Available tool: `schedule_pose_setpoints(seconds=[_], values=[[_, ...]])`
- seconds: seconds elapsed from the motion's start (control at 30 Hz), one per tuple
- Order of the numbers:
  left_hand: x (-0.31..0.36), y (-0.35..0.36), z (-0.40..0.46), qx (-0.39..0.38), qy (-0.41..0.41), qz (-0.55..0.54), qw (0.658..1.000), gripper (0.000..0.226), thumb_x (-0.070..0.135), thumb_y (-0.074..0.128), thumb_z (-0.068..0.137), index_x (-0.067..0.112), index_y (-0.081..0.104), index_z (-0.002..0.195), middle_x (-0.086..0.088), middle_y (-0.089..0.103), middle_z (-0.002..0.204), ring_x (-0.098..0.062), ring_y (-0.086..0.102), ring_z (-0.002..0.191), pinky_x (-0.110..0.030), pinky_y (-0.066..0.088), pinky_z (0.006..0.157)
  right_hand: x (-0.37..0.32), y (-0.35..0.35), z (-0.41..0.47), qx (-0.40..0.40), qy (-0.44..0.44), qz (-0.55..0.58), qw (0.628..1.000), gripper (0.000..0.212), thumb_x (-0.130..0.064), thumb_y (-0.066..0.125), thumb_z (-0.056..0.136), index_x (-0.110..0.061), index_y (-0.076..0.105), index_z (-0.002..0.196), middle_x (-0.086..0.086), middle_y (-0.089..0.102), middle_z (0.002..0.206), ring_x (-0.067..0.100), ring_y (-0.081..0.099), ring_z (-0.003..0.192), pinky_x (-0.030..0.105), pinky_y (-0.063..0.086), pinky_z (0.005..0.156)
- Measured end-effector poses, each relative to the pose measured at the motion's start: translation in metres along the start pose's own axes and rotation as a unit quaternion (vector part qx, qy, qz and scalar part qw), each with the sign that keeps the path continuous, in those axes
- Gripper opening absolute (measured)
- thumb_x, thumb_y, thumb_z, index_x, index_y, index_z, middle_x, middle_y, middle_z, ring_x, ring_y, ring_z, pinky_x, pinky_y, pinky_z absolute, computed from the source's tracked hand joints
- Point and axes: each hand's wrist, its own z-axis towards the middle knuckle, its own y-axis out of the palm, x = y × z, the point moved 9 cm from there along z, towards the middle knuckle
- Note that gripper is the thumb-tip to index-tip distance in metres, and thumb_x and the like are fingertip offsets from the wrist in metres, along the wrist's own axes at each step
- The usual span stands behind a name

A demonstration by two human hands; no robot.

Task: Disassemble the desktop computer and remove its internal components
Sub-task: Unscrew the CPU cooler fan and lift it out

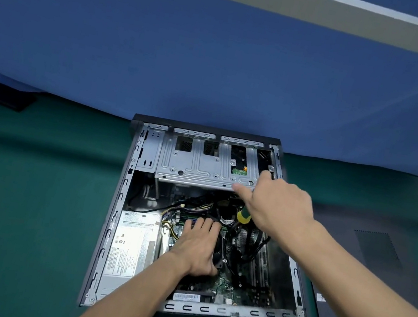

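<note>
the open steel computer case (121, 215) lies at the desk's (32, 184) far middle, on green felt. the left hand (197, 245) rests flat, fingers together, on the motherboard's black fan. the right hand (274, 205) grips a yellow-green screwdriver (243, 215), thumb and forefinger touching the ribbed drive cage (195, 167).

The left hand (197, 246) covers the fan (217, 256) inside the case (111, 225). The right hand (277, 205) hides all of the screwdriver (243, 215) but its handle end. Right of the case, the panel (366, 267) runs off the frame. Label print on the power supply (129, 250) is too small to read.
</note>
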Motion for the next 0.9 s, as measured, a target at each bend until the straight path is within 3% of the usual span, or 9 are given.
schedule_pose_setpoints(seconds=[0.13, 0.2, 0.3, 0.43, 0.57, 0.63, 0.7, 0.83, 0.9], values=[[0.0, 0.0, 0.001, 0.001, 0.0, 0.0, 1.0, 0.082, 0.049, 0.072, 0.064, 0.013, 0.032, 0.127, -0.006, 0.038, 0.124, -0.024, 0.035, 0.112, -0.041, 0.026, 0.098, -0.01, 0.008, 0.002, -0.04, -0.062, 0.067, 0.995, 0.017, -0.031, 0.039, 0.097, -0.015, 0.038, 0.098, 0.009, 0.062, 0.097, 0.031, 0.051, 0.079, 0.033, 0.036, 0.062], [0.0, 0.0, 0.0, -0.001, 0.001, 0.0, 1.0, 0.082, 0.048, 0.071, 0.064, 0.013, 0.032, 0.126, -0.006, 0.038, 0.123, -0.024, 0.035, 0.111, -0.041, 0.027, 0.098, -0.007, 0.012, -0.001, -0.061, -0.046, 0.077, 0.994, 0.019, -0.034, 0.041, 0.096, -0.015, 0.036, 0.097, 0.006, 0.06, 0.092, 0.029, 0.052, 0.078, 0.033, 0.035, 0.06], [0.0, 0.0, 0.0, -0.004, 0.001, -0.002, 1.0, 0.083, 0.048, 0.072, 0.064, 0.013, 0.032, 0.127, -0.006, 0.038, 0.124, -0.024, 0.035, 0.112, -0.041, 0.027, 0.099, 0.006, 0.001, 0.0, 0.0, -0.004, 0.017, 1.0, 0.034, -0.047, 0.035, 0.098, -0.014, 0.034, 0.093, 0.005, 0.054, 0.087, 0.03, 0.054, 0.082, 0.033, 0.032, 0.058], [0.0, 0.001, 0.001, -0.002, -0.003, -0.002, 1.0, 0.082, 0.049, 0.073, 0.063, 0.013, 0.033, 0.126, -0.005, 0.038, 0.124, -0.024, 0.035, 0.112, -0.041, 0.026, 0.098, -0.012, 0.014, -0.006, -0.067, -0.096, 0.126, 0.985, 0.016, -0.032, 0.046, 0.095, -0.019, 0.041, 0.103, 0.005, 0.06, 0.101, 0.027, 0.056, 0.086, 0.035, 0.043, 0.069], [0.0, 0.001, 0.0, -0.007, -0.003, -0.009, 1.0, 0.083, 0.049, 0.074, 0.063, 0.014, 0.033, 0.126, -0.005, 0.039, 0.123, -0.023, 0.035, 0.111, -0.041, 0.026, 0.099, 0.002, 0.002, -0.006, 0.032, -0.022, 0.047, 0.998, 0.033, -0.049, 0.043, 0.095, -0.017, 0.041, 0.104, 0.001, 0.057, 0.088, 0.028, 0.055, 0.083, 0.032, 0.033, 0.061], [0.0, 0.001, 0.0, -0.004, -0.004, -0.006, 1.0, 0.082, 0.049, 0.074, 0.063, 0.014, 0.033, 0.125, -0.005, 0.039, 0.123, -0.023, 0.035, 0.111, -0.041, 0.027, 0.098, -0.008, 0.007, -0.007, 0.004, -0.088, 0.127, 0.988, 0.019, -0.035, 0.047, 0.095, -0.02, 0.044, 0.106, 0.003, 0.061, 0.098, 0.024, 0.05, 0.079, 0.031, 0.034, 0.065], [0.0, 0.0, 0.0, -0.002, -0.003, -0.003, 1.0, 0.081, 0.049, 0.074, 0.063, 0.014, 0.033, 0.123, -0.005, 0.039, 0.122, -0.023, 0.035, 0.111, -0.041, 0.027, 0.097, -0.02, 0.012, -0.013, -0.042, -0.139, 0.175, 0.974, 0.019, -0.028, 0.051, 0.093, -0.026, 0.044, 0.111, 0.0, 0.057, 0.105, 0.02, 0.05, 0.082, 0.03, 0.034, 0.068], [0.0, 0.001, 0.0, -0.003, -0.004, -0.002, 1.0, 0.084, 0.05, 0.074, 0.063, 0.013, 0.033, 0.126, -0.006, 0.039, 0.125, -0.024, 0.035, 0.113, -0.042, 0.026, 0.099, 0.003, 0.002, -0.005, 0.043, -0.01, 0.015, 0.999, 0.036, -0.052, 0.039, 0.095, -0.016, 0.036, 0.098, 0.003, 0.058, 0.087, 0.027, 0.048, 0.072, 0.032, 0.03, 0.054], [0.0, 0.001, 0.0, -0.002, -0.004, 0.0, 1.0, 0.085, 0.05, 0.074, 0.063, 0.013, 0.033, 0.127, -0.006, 0.039, 0.125, -0.024, 0.035, 0.114, -0.042, 0.026, 0.099, 0.002, 0.007, 0.0, 0.005, -0.035, 0.077, 0.996, 0.023, -0.037, 0.042, 0.096, -0.015, 0.038, 0.096, 0.004, 0.062, 0.093, 0.026, 0.05, 0.075, 0.033, 0.035, 0.058]])
